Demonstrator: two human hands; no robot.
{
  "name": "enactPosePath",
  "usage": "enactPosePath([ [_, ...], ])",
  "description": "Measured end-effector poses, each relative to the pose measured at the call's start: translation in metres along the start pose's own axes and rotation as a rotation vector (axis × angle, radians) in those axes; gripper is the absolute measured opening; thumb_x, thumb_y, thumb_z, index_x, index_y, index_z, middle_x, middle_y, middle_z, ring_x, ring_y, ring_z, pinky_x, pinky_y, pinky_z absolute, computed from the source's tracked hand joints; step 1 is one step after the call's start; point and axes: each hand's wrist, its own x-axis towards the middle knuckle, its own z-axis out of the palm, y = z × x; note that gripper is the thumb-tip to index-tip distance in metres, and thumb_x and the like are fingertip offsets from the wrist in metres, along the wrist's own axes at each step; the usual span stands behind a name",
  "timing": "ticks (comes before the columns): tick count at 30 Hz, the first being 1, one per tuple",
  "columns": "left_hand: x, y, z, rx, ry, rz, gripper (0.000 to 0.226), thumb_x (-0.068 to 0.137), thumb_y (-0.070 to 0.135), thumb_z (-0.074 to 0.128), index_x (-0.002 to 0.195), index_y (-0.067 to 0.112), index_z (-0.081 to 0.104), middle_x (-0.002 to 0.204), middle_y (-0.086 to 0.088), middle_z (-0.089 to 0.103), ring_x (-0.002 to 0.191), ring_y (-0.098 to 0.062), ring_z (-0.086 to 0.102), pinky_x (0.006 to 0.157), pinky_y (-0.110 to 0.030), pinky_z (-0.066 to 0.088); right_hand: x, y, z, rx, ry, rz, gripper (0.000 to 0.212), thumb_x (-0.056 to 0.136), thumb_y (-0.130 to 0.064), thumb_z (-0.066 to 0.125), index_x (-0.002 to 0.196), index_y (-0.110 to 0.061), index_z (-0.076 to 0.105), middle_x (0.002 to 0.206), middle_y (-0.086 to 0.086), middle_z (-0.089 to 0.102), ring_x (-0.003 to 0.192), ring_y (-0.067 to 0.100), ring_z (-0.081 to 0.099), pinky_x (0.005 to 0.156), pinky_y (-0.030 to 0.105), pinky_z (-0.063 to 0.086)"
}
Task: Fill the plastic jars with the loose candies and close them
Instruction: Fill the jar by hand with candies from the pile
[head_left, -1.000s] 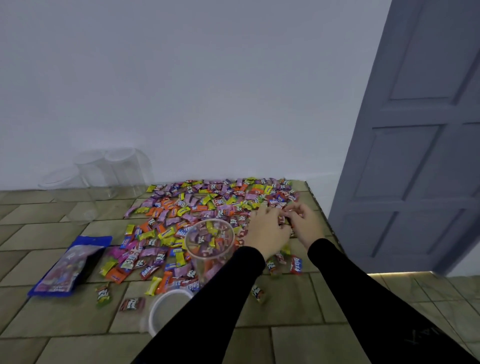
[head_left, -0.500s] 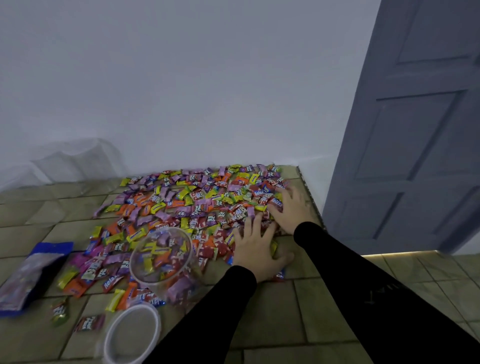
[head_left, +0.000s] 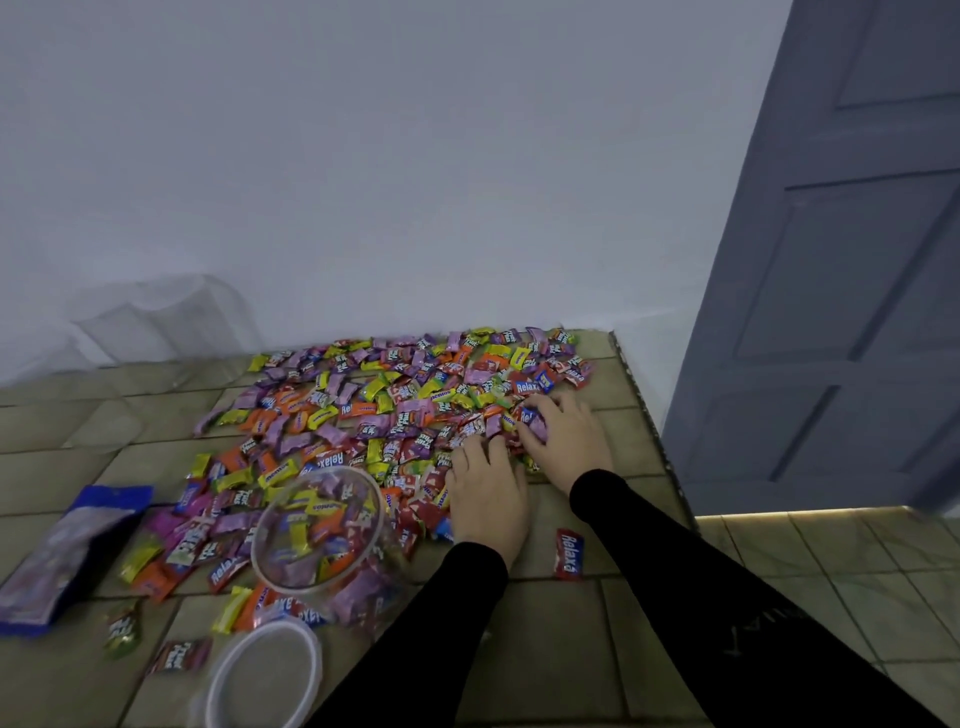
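tiled floor (head_left: 597, 623), candies (head_left: 415, 405) near step edge (head_left: 649, 415)

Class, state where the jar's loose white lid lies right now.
The white lid lies on the tiled floor at lower left, just in front of the open jar.

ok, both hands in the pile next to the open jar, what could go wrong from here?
1. The left hand and right hand rake candies near the tiled edge; some could slide off.
2. The open jar stands close to the left forearm; a sweep might tip it.
3. The lone red candy between the arms may get missed.
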Motion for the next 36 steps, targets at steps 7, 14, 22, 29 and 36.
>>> enactPosePath([
  [7,0.001,-0.005,-0.003,-0.049,-0.051,-0.009,0.028,0.07,0.011,0.08,0.09,0.01,0.061,0.088,-0.01,0.061,0.074,-0.026,0.058,0.059,-0.032,0.049,-0.006,-0.02,-0.008,0.301,-0.115,0.106,0.034,0.098,-0.038,0.048,0.124,-0.017,0.053,0.111,0.004,0.064,0.093,0.02,0.06,0.071,0.027,0.043],
  [14,-0.002,-0.013,-0.013,-0.031,-0.105,0.079,0.027,0.093,0.001,0.037,0.118,0.009,0.046,0.121,-0.011,0.049,0.107,-0.029,0.045,0.088,-0.034,0.038,-0.017,-0.028,-0.019,0.633,-0.138,0.225,0.032,0.098,-0.034,0.049,0.124,-0.016,0.049,0.109,0.003,0.059,0.097,0.016,0.054,0.077,0.027,0.039],
  [22,0.002,-0.012,-0.035,-0.143,-0.076,0.08,0.035,0.096,-0.002,0.036,0.129,0.008,0.04,0.122,-0.009,0.048,0.111,-0.024,0.044,0.091,-0.029,0.035,-0.025,-0.042,-0.026,0.683,-0.008,0.235,0.039,0.097,-0.038,0.049,0.129,-0.015,0.049,0.118,0.007,0.062,0.107,0.022,0.058,0.086,0.032,0.045],
  [29,-0.003,-0.007,-0.063,-0.222,-0.063,0.034,0.029,0.095,-0.004,0.032,0.118,0.009,0.043,0.12,-0.009,0.048,0.108,-0.024,0.042,0.086,-0.028,0.034,-0.036,-0.055,-0.028,0.822,0.071,0.309,0.041,0.094,-0.045,0.051,0.126,-0.02,0.047,0.11,0.005,0.065,0.101,0.021,0.061,0.09,0.043,0.051],
  [36,-0.002,0.013,-0.097,-0.168,0.018,0.187,0.034,0.095,-0.003,0.03,0.125,0.007,0.041,0.123,-0.01,0.045,0.111,-0.025,0.042,0.095,-0.031,0.036,-0.037,-0.069,-0.043,0.955,0.2,0.392,0.053,0.087,-0.059,0.051,0.126,-0.023,0.048,0.106,0.008,0.066,0.101,0.025,0.062,0.09,0.044,0.051],
])
